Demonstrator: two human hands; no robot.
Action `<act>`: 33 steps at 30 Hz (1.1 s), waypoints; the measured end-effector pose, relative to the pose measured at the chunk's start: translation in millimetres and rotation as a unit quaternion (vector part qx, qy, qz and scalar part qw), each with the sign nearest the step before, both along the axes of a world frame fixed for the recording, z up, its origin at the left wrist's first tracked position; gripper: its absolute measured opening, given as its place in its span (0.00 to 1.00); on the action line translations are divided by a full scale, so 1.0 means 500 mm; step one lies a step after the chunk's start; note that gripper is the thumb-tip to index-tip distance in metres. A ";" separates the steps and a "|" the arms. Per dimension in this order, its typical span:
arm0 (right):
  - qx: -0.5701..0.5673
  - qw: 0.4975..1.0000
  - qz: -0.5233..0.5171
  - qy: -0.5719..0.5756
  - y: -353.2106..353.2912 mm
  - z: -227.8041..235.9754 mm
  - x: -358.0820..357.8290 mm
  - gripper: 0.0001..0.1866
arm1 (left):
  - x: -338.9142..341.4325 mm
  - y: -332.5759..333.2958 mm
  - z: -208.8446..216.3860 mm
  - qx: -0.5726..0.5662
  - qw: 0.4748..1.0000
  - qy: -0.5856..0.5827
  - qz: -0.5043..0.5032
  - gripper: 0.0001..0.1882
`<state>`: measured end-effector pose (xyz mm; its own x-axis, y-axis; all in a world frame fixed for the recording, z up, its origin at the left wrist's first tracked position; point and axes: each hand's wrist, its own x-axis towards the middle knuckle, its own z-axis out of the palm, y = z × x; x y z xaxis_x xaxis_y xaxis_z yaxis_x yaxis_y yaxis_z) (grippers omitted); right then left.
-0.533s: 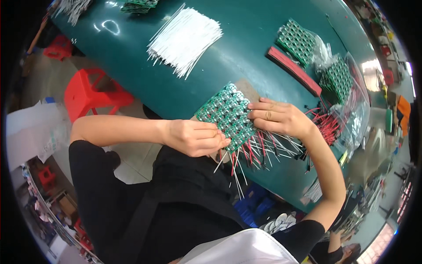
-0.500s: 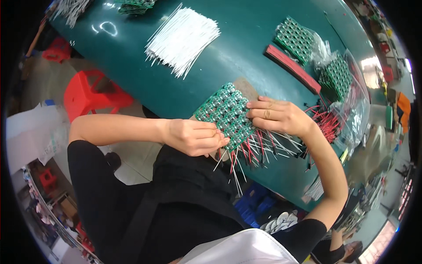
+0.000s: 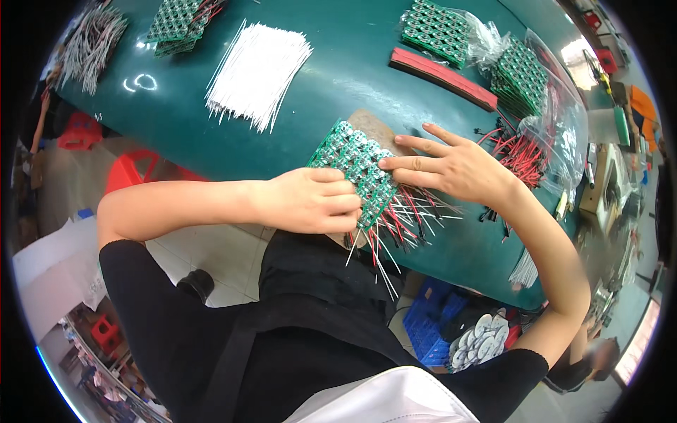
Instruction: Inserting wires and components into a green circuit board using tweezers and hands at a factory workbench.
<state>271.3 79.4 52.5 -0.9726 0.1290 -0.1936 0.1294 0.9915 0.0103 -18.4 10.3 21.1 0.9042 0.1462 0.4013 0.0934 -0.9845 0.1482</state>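
Note:
A green circuit board panel with rows of small round parts lies near the table's front edge, partly over a brown board. My left hand is closed at the panel's lower left edge, its fingers curled over it and the fingertips hidden. With fingers spread, my right hand rests fingertips on the panel's right side. White, red and black wires fan out from beneath the panel's lower right edge.
A pile of white wires lies farther back. A red block sits before stacked panels. Red wires and clear plastic bags are at right. Far left are more wires. Blue crates stand below the table.
My left hand has moved up over the panel's left part, covering more of it. My right hand's fingers have spread and lifted partly. The whole view has shifted.

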 end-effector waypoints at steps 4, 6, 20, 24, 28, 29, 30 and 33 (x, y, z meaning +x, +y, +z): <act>0.003 1.000 -0.010 0.001 0.003 -0.006 0.006 0.26 | 0.021 0.047 0.048 -0.046 0.994 0.087 0.056 0.29; 0.005 1.000 -0.005 0.005 0.002 -0.005 0.005 0.24 | 0.027 0.060 0.050 -0.146 0.977 0.142 0.055 0.40; -0.338 0.816 -0.427 0.194 0.043 -0.031 -0.144 0.23 | 0.028 0.062 0.052 -0.100 0.984 0.141 0.028 0.41; -0.316 0.758 -0.546 0.167 0.059 -0.044 -0.197 0.15 | 0.029 0.047 0.053 -0.075 0.986 0.138 0.052 0.42; -0.288 0.782 -0.527 0.169 0.057 -0.052 -0.239 0.14 | 0.039 0.021 0.049 -0.075 0.981 0.131 0.121 0.42; -0.292 0.799 -0.497 0.169 0.063 -0.052 -0.255 0.12 | 0.042 0.010 0.049 -0.074 0.977 0.121 0.162 0.42; -0.297 0.817 -0.465 0.169 0.067 -0.052 -0.274 0.10 | 0.047 -0.002 0.051 -0.051 0.971 0.130 0.194 0.41; -0.311 0.850 -0.402 0.138 0.055 -0.037 -0.334 0.09 | 0.074 -0.048 0.026 -0.026 0.941 0.101 0.322 0.41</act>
<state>104.2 106.8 34.1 -0.6383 0.7293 -0.2463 0.6803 0.3847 -0.6238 18.5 -13.7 34.0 0.6781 0.7050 0.2079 0.7000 -0.7057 0.1098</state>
